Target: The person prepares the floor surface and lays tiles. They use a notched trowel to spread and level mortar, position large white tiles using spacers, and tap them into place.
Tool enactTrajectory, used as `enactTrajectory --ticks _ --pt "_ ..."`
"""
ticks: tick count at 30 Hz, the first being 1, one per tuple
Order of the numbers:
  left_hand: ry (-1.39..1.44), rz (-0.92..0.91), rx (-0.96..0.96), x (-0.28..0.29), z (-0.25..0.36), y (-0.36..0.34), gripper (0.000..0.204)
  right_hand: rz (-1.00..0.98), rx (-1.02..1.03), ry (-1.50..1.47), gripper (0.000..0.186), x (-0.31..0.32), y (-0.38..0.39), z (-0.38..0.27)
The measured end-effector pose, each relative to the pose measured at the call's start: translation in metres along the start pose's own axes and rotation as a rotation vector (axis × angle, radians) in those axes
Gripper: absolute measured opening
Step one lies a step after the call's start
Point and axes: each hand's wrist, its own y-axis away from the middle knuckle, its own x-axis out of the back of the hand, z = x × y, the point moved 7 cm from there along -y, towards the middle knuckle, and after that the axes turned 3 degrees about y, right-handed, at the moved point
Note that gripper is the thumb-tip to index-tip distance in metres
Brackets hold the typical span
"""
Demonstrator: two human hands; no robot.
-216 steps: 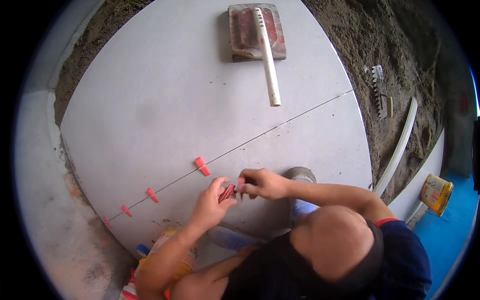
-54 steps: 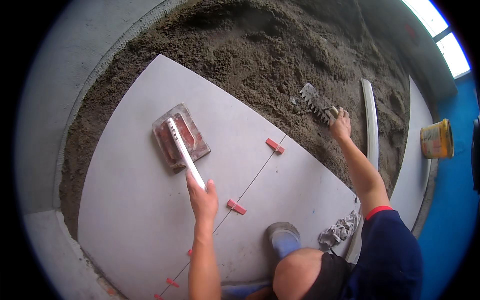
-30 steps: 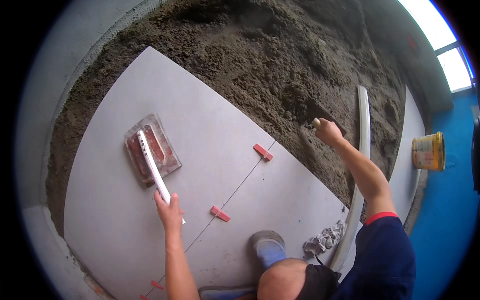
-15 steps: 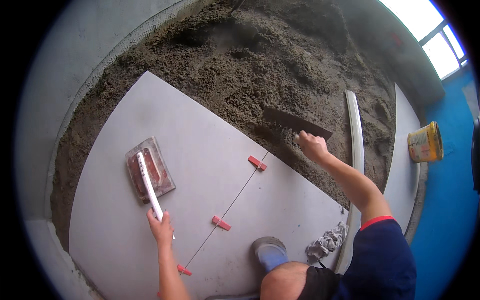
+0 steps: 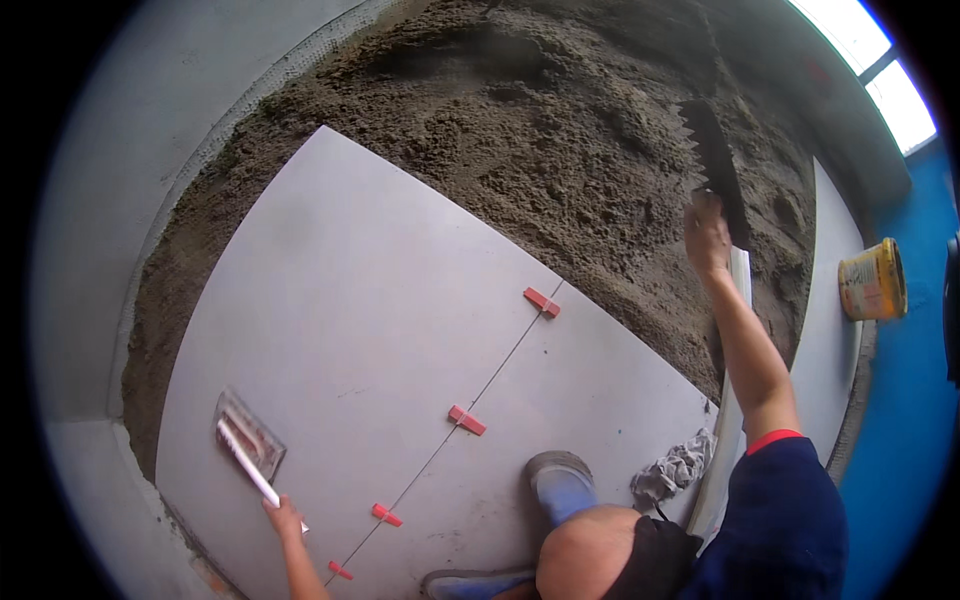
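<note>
My left hand (image 5: 285, 517) is closed round the end of a long white handle on a flat rectangular float-like tool (image 5: 268, 450) with a reddish back. That tool is over the left part of a large pale tile (image 5: 350, 300); whether it touches the tile I cannot tell. My right hand (image 5: 708, 238) reaches far forward, wrapped round the grip of a dark notched trowel (image 5: 722, 168). Its toothed edge faces left, over the rough grey-brown mortar bed (image 5: 560, 150). Red wedge clips (image 5: 467, 420) sit along the joint between this tile and its right-hand neighbour (image 5: 590, 400).
A pale straightedge bar (image 5: 738, 370) runs beside my right arm. A crumpled rag (image 5: 675, 468) lies near my knee. A yellow bucket (image 5: 872, 281) stands by the blue wall (image 5: 910, 400) at the right. My shoe (image 5: 562, 480) rests on the tile.
My right hand has swung the trowel forward and right, turning it from crosswise to nearly lengthwise. My left hand has brought the float-like tool nearer and to the left.
</note>
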Motion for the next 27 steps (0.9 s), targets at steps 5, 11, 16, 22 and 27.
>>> enactTrajectory --ticks 5,11,16,22,27 --pt "0.074 0.091 0.119 0.026 -0.05 -0.035 0.06 -0.713 0.131 0.26 0.031 -0.106 0.071 0.065" --pt "-0.079 0.05 0.265 0.086 -0.109 0.008 0.056 -0.569 -0.063 0.139 0.031 -0.078 0.108 0.057" --pt "-0.218 -0.131 0.31 0.062 -0.112 0.023 0.067 -0.503 0.023 0.111 0.032 -0.069 0.094 0.083" --pt "-0.603 -0.078 0.143 0.114 -0.056 0.07 0.035 -0.429 0.262 0.184 0.032 -0.108 0.11 0.059" --pt "-1.087 0.132 -0.021 0.056 -0.006 0.057 0.095 -0.345 0.175 -0.058 0.032 -0.076 0.078 0.043"
